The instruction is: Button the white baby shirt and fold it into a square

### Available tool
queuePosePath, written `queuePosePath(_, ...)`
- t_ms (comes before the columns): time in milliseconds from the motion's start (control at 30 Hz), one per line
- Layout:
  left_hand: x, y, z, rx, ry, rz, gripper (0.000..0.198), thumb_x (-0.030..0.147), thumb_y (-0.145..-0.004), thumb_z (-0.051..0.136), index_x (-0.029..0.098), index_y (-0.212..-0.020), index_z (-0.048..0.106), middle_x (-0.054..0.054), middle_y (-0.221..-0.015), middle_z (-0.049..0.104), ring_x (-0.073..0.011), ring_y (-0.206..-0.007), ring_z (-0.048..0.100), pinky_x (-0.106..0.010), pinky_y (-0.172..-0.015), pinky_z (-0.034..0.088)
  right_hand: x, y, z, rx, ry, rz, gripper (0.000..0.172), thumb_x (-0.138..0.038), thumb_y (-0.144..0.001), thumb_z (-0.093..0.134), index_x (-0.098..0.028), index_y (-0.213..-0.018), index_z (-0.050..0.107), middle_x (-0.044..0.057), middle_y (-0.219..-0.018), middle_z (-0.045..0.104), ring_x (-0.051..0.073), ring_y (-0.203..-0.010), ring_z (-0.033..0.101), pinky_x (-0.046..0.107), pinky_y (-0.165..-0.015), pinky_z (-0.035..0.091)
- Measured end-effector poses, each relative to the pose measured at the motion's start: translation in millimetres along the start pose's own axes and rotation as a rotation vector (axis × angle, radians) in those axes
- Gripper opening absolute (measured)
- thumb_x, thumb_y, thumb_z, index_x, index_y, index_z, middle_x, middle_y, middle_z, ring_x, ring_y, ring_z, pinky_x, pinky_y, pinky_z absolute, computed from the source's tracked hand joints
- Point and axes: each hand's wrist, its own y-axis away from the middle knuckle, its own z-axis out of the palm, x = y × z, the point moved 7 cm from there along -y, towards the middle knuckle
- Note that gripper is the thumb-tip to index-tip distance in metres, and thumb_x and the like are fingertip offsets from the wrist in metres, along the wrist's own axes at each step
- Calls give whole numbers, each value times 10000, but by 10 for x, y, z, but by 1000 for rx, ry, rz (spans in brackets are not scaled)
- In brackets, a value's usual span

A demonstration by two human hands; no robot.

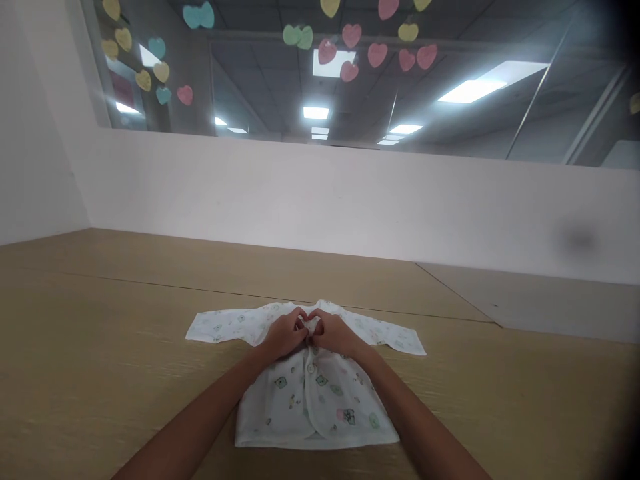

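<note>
A light wooden worktop [100, 373] meets a white wall [320, 193] along its far edge, and a grey board [545, 303] lies at the far right corner. Above the wall, a glass window [450, 133] carries paper hearts [377, 55] in pink, green and yellow, with ceiling lights [470, 91] showing in the glass.

1. I see a white infant's shirt [313, 393], dotted with small pastel prints, lying face up on the wooden tabletop [100, 347], sleeves spread flat.
2. A round front button [311, 368] sits closed below the bunched collar [307, 325].
</note>
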Motion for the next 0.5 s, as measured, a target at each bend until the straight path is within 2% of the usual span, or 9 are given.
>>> queuePosePath(100, -11, -6, 6, -60, 30, 22, 283, 166, -673, 508, 196, -954, 491, 10, -722, 647, -141, -668, 574, -241, -616, 390, -12, 27, 23, -46, -20, 2, 429, -83, -599, 557, -155, -1020, 520, -11, -685, 610, 126, -647, 558, 199, -554, 377)
queuePosePath(233, -74, -41, 42, -172, 271, 3, 358, 172, -667, 523, 180, -1014, 438, 0, -693, 635, -154, -644, 579, -252, -589, 406, 47, 28, 83, -65, -141, 68, 493, -66, -600, 560, -140, -1081, 481, -6, -697, 618, 127, -681, 579, 197, -589, 398)
queuePosePath(333, -105, -78, 81, -194, 443, -9, 374, 154, -661, 523, 183, -1019, 417, 10, -677, 618, -137, -617, 554, -242, -571, 397, 122, 19, 93, -21, -176, 159, 452, -76, -596, 570, -127, -1040, 498, 9, -711, 627, 142, -712, 592, 203, -603, 406)
queuePosePath(500, -95, -99, 164, -205, 614, -43, 371, 129, -641, 521, 184, -991, 410, 40, -618, 576, -99, -534, 490, -215, -525, 344, 173, 10, 70, 66, -109, 253, 442, -96, -563, 604, -133, -998, 533, 19, -724, 632, 165, -722, 595, 210, -578, 397)
